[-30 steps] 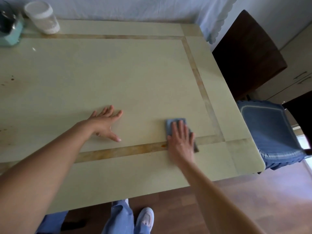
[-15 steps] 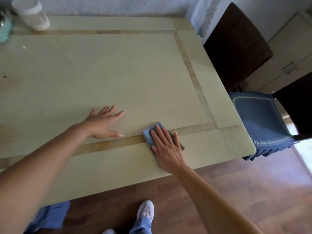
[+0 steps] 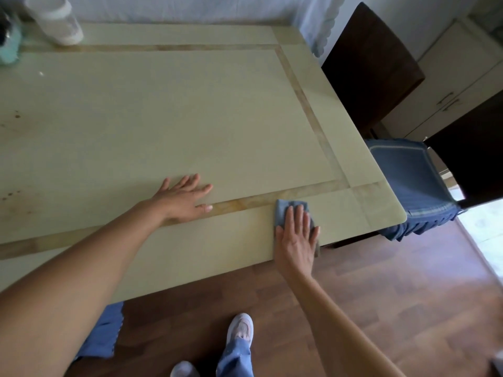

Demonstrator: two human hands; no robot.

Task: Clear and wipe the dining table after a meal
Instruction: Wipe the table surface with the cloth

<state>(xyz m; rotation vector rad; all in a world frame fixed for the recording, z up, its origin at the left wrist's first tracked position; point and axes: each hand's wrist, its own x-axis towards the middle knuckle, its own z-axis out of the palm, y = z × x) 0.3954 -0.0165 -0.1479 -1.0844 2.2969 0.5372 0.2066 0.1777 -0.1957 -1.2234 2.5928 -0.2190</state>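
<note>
Head view, wiping stage. The left arm reaches in from the lower left, almost straight, and the left hand [image 3: 185, 198] lies palm down on the dining table [image 3: 190, 118]. Its fingers are straight and slightly fanned, the thumb is spread with its tip on the tan inlaid band [image 3: 245, 204], and it holds nothing. The right arm enters from the lower right. The right hand [image 3: 296, 235] lies flat, palm down, on a folded blue cloth [image 3: 283, 210], with its fingers straight, close together and pointing away from the person; it presses the cloth rather than gripping it. The cloth sits near the table's near right corner, just on the near side of the inlaid band. Its far and left margins show beyond the fingertips, and a darker strip shows to the right of the hand. The heel of the right hand reaches the table's near edge. The two hands are well apart, both along the same band. Small brown spots [image 3: 16, 114] mark the surface at the left. At the far left corner stand a white-lidded jar [image 3: 54, 19] and a teal object [image 3: 9, 42] cut off by the frame. Beside the right end of the table stands a dark chair [image 3: 373, 63] with a blue cushion [image 3: 408, 175]. Below the near edge are a wooden floor [image 3: 381, 295] and a pale shoe [image 3: 241, 329].
</note>
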